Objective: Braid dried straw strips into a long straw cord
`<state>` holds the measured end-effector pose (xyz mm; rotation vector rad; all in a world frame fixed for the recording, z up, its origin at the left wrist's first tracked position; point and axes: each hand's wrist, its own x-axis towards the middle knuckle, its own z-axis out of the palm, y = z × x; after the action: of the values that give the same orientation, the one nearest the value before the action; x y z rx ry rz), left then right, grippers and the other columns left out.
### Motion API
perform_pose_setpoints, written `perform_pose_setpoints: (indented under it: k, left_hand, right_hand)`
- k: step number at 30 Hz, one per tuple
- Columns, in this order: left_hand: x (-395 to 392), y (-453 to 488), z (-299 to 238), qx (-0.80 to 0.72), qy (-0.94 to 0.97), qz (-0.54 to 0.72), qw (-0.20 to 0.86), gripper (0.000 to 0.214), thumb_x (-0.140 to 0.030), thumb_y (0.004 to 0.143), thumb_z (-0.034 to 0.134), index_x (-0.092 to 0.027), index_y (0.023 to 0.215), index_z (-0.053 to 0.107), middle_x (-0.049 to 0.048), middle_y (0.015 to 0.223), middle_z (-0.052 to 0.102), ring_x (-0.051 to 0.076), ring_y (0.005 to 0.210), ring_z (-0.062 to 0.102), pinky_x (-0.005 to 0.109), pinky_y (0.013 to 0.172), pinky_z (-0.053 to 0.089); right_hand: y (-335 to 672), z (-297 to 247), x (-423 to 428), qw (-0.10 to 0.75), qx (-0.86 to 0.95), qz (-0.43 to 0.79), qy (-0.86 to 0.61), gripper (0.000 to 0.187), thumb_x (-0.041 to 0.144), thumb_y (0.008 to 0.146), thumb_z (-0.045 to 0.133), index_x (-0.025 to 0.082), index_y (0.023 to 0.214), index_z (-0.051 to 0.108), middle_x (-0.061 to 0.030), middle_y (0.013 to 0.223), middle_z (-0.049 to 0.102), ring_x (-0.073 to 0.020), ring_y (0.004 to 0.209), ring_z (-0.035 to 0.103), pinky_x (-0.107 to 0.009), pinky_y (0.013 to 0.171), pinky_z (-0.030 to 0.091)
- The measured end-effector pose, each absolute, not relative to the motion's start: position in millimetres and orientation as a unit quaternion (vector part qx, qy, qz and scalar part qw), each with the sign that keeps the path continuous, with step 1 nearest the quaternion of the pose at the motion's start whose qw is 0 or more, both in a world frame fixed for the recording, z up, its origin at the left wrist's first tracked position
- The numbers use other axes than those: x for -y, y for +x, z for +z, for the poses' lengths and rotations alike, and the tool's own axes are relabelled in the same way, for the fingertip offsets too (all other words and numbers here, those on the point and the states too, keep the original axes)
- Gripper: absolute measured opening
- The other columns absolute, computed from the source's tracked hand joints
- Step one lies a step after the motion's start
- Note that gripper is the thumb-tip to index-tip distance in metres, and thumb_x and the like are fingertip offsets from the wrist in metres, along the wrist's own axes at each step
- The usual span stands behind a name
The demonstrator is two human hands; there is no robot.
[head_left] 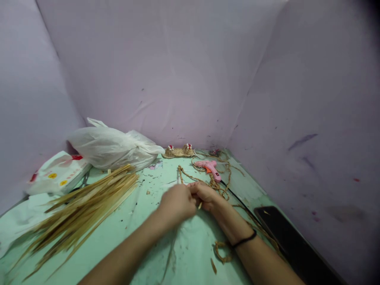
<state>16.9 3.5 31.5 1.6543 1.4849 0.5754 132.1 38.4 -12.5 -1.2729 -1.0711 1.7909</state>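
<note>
Over the middle of the green surface, my left hand [179,202] and my right hand [204,194] meet with their fingers closed together. Both grip a braided straw cord [180,174], whose thin plait comes out just beyond the fingertips. A short pale strand end pokes out beneath my right fingers. My fingers hide the part of the cord between them, and my left hand is slightly blurred. Just past my right hand, more of the brown braid [215,184] lies in loose loops near a pink glue gun [209,166].
At the left lie a bundle of dry straw strips [92,209], a white packet [57,174] and a tied white plastic bag [115,148]. A woven straw piece with red-and-white decorations [178,153] sits by the back wall. A black flat object [292,237] and a braid ring [221,253] lie at right.
</note>
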Motion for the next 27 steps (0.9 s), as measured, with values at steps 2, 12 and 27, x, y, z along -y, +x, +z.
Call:
perform_pose_setpoints:
  k: [2,12,27]
  left_hand:
    - [-20,1,42,-0.630,0.650,0.288,0.313,0.009,-0.017,0.059,0.055,-0.013,0.050,0.054,0.0003,0.045,0.045,0.013,0.053,0.047,0.021,0.048,0.029]
    - [-40,-4,5,-0.527,0.399,0.222,0.717,0.012,-0.008,0.065,0.047,-0.006,0.064,0.058,0.0029,0.049,0.054,0.005,0.037,0.046,0.014,0.035,0.035]
    - [-40,-3,4,-0.554,0.421,0.221,0.683,0.007,-0.014,0.059,0.049,-0.009,0.055,0.054,-0.0015,0.043,0.049,0.001,0.028,0.026,0.015,0.029,0.011]
  right_hand:
    - [134,-11,-38,0.345,0.417,0.687,-0.484,0.005,0.008,0.048,0.047,0.012,0.047,0.050,0.0044,0.039,0.044,-0.0048,0.036,0.036,-0.019,0.039,0.026]
    - [137,-12,-39,0.327,0.441,0.695,-0.464,0.005,0.015,0.054,0.055,0.012,0.052,0.054,0.0012,0.044,0.054,-0.0064,0.039,0.044,-0.019,0.043,0.031]
    - [136,-13,-41,0.368,0.555,0.578,-0.472,0.006,0.008,0.057,0.053,0.013,0.056,0.055,0.0025,0.046,0.057,-0.0066,0.045,0.048,-0.018,0.049,0.036]
